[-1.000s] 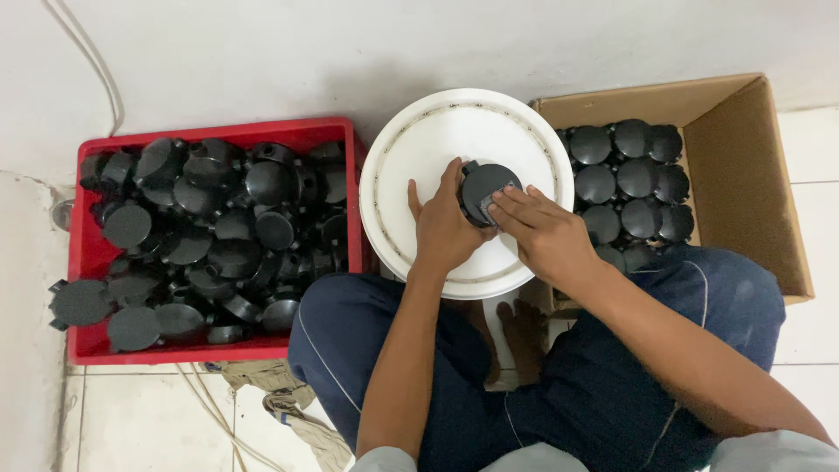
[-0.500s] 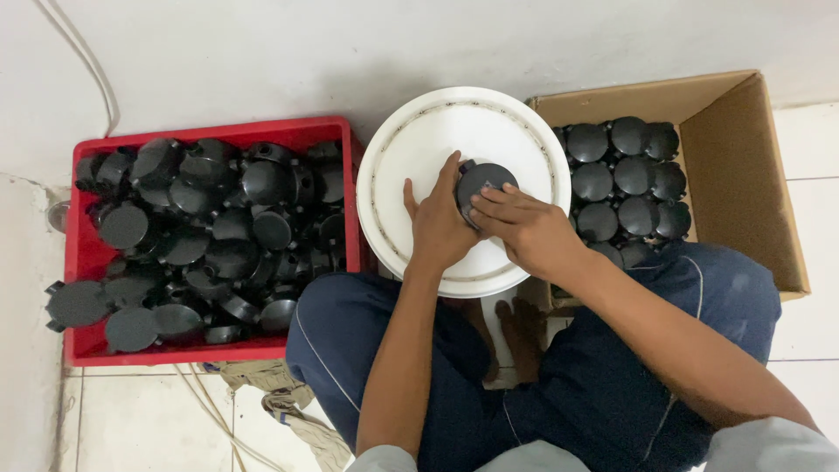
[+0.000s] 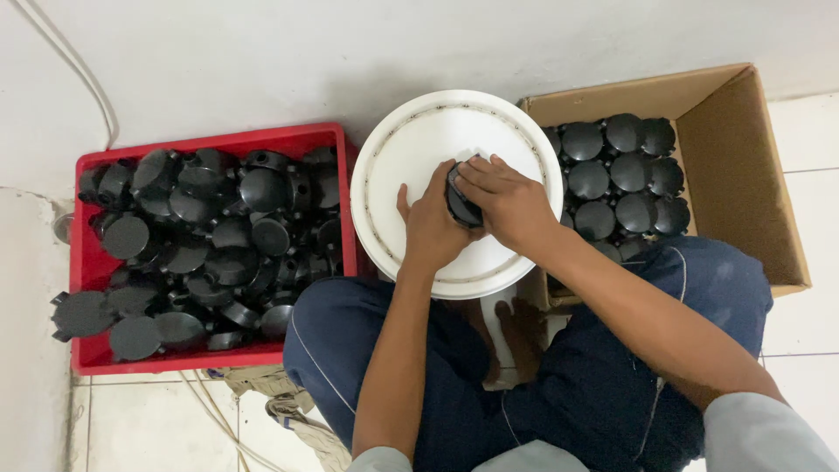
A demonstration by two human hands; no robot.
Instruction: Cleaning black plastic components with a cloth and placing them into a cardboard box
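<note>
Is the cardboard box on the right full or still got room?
Partly full. Black round parts sit in rows against the left side of the cardboard box; its right side shows bare cardboard.

You sit on a pale tiled floor [image 3: 813,140] that meets a white wall at the top; three containers rest on it side by side; at your left, a red plastic crate [image 3: 210,357] heaped with loose black round parts [image 3: 232,232]; in the middle, just beside it, a white round bucket lid [image 3: 411,149]; at your right, an open cardboard box [image 3: 743,166] with black round parts [image 3: 616,179] packed in neat rows; pale cables [image 3: 210,406] and crumpled cloth [image 3: 284,406] lie below the crate.
</note>
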